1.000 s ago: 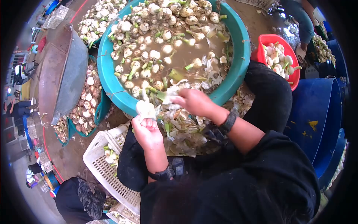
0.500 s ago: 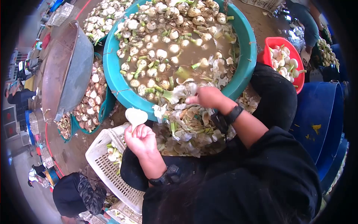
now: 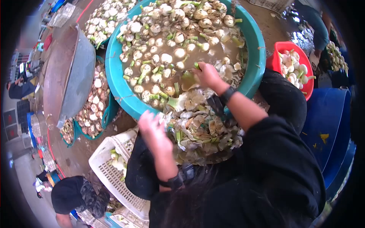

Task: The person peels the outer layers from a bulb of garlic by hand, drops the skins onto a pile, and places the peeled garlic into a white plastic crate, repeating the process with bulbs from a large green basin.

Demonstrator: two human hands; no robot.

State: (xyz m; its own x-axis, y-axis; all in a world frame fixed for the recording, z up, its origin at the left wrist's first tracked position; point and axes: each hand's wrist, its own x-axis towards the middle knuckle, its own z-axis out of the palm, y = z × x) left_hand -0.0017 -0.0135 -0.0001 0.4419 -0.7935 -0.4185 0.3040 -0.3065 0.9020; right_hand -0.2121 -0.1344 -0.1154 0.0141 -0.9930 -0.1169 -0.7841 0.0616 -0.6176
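Note:
A round teal tub (image 3: 113, 76) holds muddy water with many white bulbs (image 3: 166, 58) and green stems. Over the water, my right hand (image 3: 209, 78) is closed on a green stem (image 3: 197, 65); whether a bulb hangs from it is hidden. My left hand (image 3: 152, 129), smeared by motion, is at the tub's near left rim; its fingers look spread and I see nothing in them. Between my forearms lies a heap of peeled papery skins and leaves (image 3: 201, 129), reaching from my lap to the tub's edge.
Left of my lap stands a white crate (image 3: 118, 178) with some bulbs. A red basin (image 3: 279, 47) of clean bulbs is at the right, above blue barrels (image 3: 323, 121). A metal wheelbarrow (image 3: 78, 76) leans beside teal baskets of bulbs. Another person (image 3: 70, 195) bends at lower left.
The peeled white bulb has gone from my left hand, which has moved up toward the tub. My right hand has moved up over the water and now grips a green stem.

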